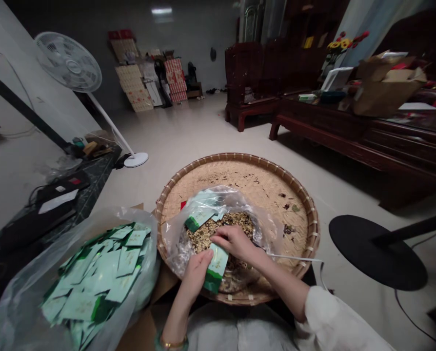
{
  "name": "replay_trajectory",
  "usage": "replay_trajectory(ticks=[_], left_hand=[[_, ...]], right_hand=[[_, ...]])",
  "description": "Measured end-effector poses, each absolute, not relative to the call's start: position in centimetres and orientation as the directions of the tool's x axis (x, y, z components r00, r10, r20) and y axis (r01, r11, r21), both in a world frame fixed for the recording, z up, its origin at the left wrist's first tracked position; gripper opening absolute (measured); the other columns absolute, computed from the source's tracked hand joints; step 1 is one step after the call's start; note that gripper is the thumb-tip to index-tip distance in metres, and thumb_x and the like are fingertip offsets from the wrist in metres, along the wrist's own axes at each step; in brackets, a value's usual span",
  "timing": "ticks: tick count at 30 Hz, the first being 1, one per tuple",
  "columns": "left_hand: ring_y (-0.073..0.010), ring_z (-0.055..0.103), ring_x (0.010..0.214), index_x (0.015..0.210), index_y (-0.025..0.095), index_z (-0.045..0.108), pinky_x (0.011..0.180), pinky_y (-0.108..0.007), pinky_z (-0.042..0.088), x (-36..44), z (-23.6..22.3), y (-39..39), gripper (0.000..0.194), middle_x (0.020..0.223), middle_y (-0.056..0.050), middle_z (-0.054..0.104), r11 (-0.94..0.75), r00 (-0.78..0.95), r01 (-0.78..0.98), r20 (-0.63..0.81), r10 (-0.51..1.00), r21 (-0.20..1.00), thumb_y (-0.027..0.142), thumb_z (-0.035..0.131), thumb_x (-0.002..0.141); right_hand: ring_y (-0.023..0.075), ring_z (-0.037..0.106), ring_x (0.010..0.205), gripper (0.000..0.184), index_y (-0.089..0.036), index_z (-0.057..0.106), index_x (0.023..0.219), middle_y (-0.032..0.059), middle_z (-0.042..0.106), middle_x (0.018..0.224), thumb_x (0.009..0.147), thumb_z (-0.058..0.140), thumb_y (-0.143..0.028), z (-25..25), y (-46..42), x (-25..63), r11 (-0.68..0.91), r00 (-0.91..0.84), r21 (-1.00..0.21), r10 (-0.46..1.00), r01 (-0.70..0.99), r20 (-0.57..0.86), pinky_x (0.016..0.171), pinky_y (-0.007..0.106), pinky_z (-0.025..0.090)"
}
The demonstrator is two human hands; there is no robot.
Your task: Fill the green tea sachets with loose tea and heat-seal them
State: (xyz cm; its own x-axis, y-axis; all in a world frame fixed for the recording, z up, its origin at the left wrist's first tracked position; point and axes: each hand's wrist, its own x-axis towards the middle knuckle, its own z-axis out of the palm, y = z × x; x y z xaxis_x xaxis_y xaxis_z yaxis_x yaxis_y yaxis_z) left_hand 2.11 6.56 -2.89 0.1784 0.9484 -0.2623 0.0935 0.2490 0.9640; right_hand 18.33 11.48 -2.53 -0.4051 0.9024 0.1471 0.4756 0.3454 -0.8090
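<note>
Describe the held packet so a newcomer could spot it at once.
Find the large round woven tray. Over its near side, the left hand grips a pale-green packet with a dark-green end. Unlike the similar packets lying in the left bag and the tray's bag, it is held.

The packet [217,263] is light green with dark green at one end. The packets [104,273] in the big bag are light green too, with darker green bits and small gold marks. The round tray [240,168] is tan, with a brown rim that has pale stripes across it. The loose bits [202,237] are yellow-brown with black specks. The fan [71,63] is white. The floor [203,126] is pale grey. The wooden bench [349,131] is dark red-brown. The stacked boxes [175,78] are red and white. The sleeve [335,312] is white. The flowers [344,43] are yellow and red.
</note>
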Motion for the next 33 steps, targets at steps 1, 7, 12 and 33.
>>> replay_trajectory(ticks=[1,7,12,33], left_hand=[[-0.0126,0.042,0.055,0.063,0.014,0.062,0.052,-0.023,0.032,2.1,-2.9,6.5,0.047,0.056,0.001,0.054,0.248,0.176,0.092,-0.261,0.949,0.964,0.060,0.060,0.072],[-0.0163,0.055,0.061,0.074,0.011,0.068,0.059,-0.026,0.042,1.0,-2.6,6.3,0.046,0.065,-0.004,0.065,0.334,0.097,-0.085,-0.325,0.941,0.939,0.057,0.069,0.067],[-0.0235,0.066,0.091,0.116,0.025,0.061,0.075,-0.032,0.052,-0.6,0.3,6.6,0.068,0.106,-0.007,0.070,-0.060,-0.381,-0.556,-0.190,0.905,0.829,0.072,0.056,0.069],[-0.0247,0.066,0.076,0.080,0.016,0.075,0.076,-0.037,0.052,2.0,-3.6,6.8,0.030,0.077,-0.006,0.074,0.037,-0.107,0.335,-0.001,0.994,0.942,0.042,0.062,0.074]], right_hand=[[0.0145,0.054,0.063,0.036,-0.017,0.064,0.068,0.0024,0.063,0.066,0.088,0.052,-0.045,-2.7,11.6,17.8,0.362,-0.410,-0.807,0.897,0.466,0.166,0.061,0.024,0.039],[0.0125,0.046,0.049,0.054,-0.016,0.063,0.070,-0.0015,0.050,0.051,0.091,0.035,-0.057,-3.8,13.4,17.6,0.149,-0.356,-0.925,0.934,0.350,0.016,0.050,0.023,0.035],[0.0215,0.062,0.080,0.033,-0.017,0.067,0.093,0.0073,0.068,0.083,0.090,0.047,-0.042,-4.3,16.7,18.0,0.112,-0.249,-0.832,0.968,0.544,-0.032,0.077,0.031,0.045],[0.0183,0.061,0.077,0.025,-0.017,0.069,0.106,0.0067,0.068,0.090,0.082,0.060,-0.019,-1.3,11.1,20.6,0.315,-0.269,-0.879,0.936,0.359,0.226,0.069,0.031,0.050]])
